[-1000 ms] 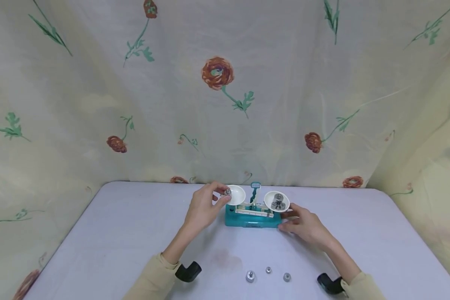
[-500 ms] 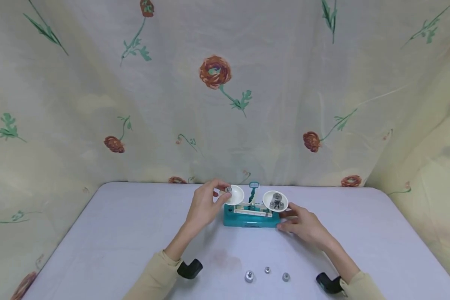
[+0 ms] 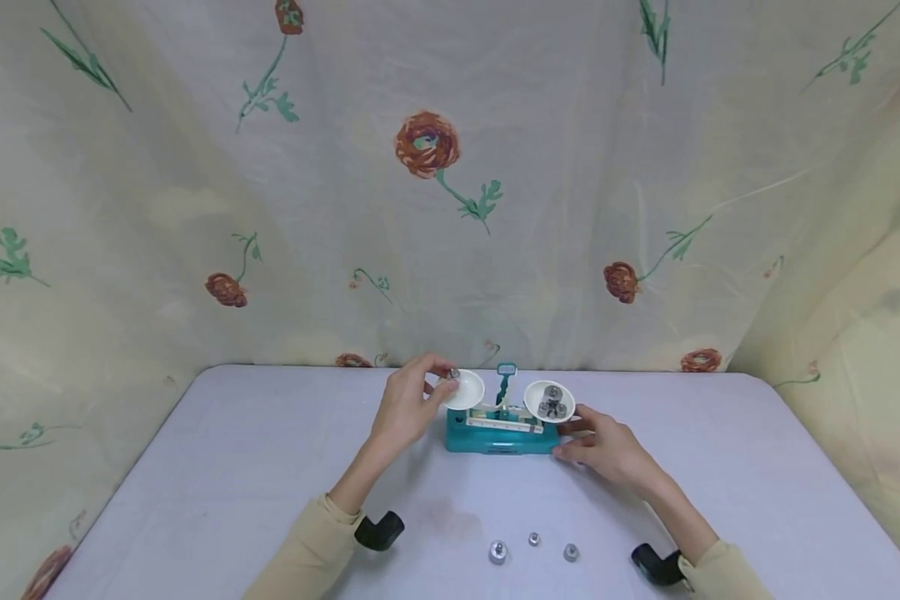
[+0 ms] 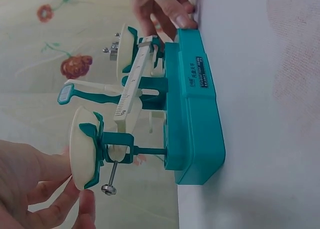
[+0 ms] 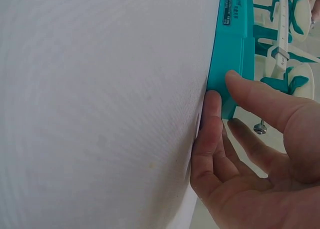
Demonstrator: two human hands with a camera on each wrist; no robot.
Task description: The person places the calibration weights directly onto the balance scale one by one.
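Observation:
A teal balance scale [image 3: 487,442] with two white pans stands toward the back of the table. My left hand [image 3: 407,406] pinches a small metal weight [image 3: 454,375] between thumb and fingers, right at the rim of the left pan [image 3: 470,393]. In the left wrist view the weight is hidden behind that pan [image 4: 81,149], with the fingers [image 4: 52,204] beside it. Several knobbed metal weights [image 3: 552,403] sit in the right pan [image 3: 532,398]. My right hand [image 5: 250,164] grips the right end of the base [image 5: 231,54], thumb on its front and fingers around the end.
Three loose metal weights lie on the table nearer the front: a larger one [image 3: 498,552], a small one [image 3: 534,539] and another [image 3: 571,552]. A floral curtain [image 3: 330,200] hangs behind the table [image 3: 232,467]. Each wrist wears a black camera mount [image 3: 379,531].
My left hand has moved the weight slightly away from me, along the left pan's rim. The right hand has stayed at the base. The head view has shifted a little.

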